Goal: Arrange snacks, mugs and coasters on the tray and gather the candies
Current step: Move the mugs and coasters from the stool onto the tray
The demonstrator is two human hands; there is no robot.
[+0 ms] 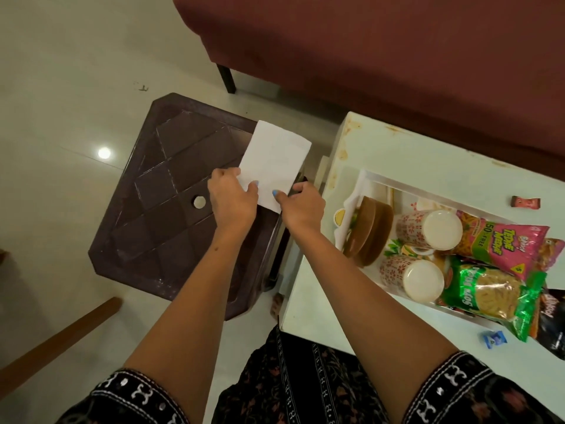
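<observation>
Both bare arms reach forward and slightly leftward, nearly straight, from short dark patterned sleeves [134, 390]. The left hand [233, 198] is turned palm down, its thumb and fingers pinched closed on the near left edge of a white paper [275, 160]. Just to its right, the right hand [301, 206] pinches the same near edge, thumb on top with fingers curled beneath.

One head-worn wide-angle view looks steeply down and forward from above the person's forearms. The stool [183, 191] sits left of centre, the table [397, 154] with its tray [367, 175] runs off the right edge, and the sofa [367, 50] fills the top.
</observation>
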